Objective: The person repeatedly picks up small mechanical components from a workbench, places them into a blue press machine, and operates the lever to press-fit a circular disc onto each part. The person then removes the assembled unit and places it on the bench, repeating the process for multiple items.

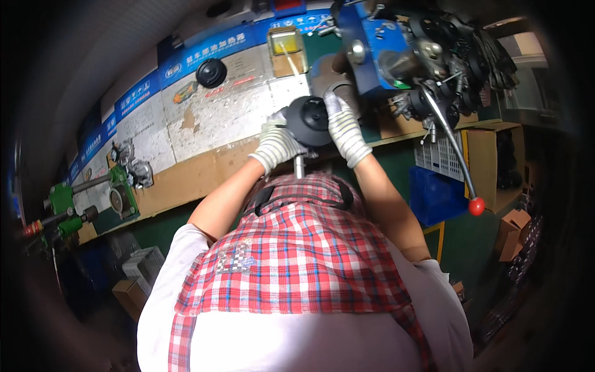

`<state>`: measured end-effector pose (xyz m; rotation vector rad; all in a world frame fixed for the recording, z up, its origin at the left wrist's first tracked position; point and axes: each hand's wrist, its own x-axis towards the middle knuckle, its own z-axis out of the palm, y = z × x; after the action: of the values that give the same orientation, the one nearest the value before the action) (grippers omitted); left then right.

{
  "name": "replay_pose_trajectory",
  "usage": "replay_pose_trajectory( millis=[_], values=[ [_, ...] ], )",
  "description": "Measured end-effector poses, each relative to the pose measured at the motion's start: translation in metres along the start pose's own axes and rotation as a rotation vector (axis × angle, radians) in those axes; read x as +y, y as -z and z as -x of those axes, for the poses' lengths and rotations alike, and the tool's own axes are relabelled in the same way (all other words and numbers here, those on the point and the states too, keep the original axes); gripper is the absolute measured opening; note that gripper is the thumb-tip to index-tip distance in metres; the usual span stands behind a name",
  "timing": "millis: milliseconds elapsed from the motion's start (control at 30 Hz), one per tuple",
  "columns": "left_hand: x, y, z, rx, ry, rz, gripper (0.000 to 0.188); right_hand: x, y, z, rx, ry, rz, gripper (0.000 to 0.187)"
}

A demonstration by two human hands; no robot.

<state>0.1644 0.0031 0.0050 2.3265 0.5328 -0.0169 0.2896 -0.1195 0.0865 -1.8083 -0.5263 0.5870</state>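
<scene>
Between my two gloved hands is a black, round, dome-shaped part (305, 124) with a raised centre. A short metal stem (300, 166) sticks out below it toward my body. My left hand (276, 141), in a striped knit glove, grips the part's left side, its fingertips partly hidden behind it. Gloved in the same way, my right hand (346, 131) holds the right side, with its fingers pointing away from me along the rim. The part is over the bench's near edge, just left of the round base of a blue press (378, 53).
A red-knobbed lever (455, 152) slants down from the press. Cardboard covers the bench (155, 124); a black round piece (211, 73) and a box with yellow contents and a brush (285, 43) lie there. Left stands a green fixture (118, 186); right, a blue bin (434, 197).
</scene>
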Motion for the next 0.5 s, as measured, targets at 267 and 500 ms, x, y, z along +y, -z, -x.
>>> replay_pose_trajectory(
  millis=[267,500],
  values=[
    [0.094,-0.027,-0.069,-0.434,0.161,-0.097,0.063,0.139,0.109,-0.080,-0.254,-0.442,0.053,0.059],
    [0.080,-0.081,-0.116,0.032,-0.184,-0.121,0.071,-0.033,0.123,-0.048,-0.200,0.072,0.264,0.047]
  ],
)
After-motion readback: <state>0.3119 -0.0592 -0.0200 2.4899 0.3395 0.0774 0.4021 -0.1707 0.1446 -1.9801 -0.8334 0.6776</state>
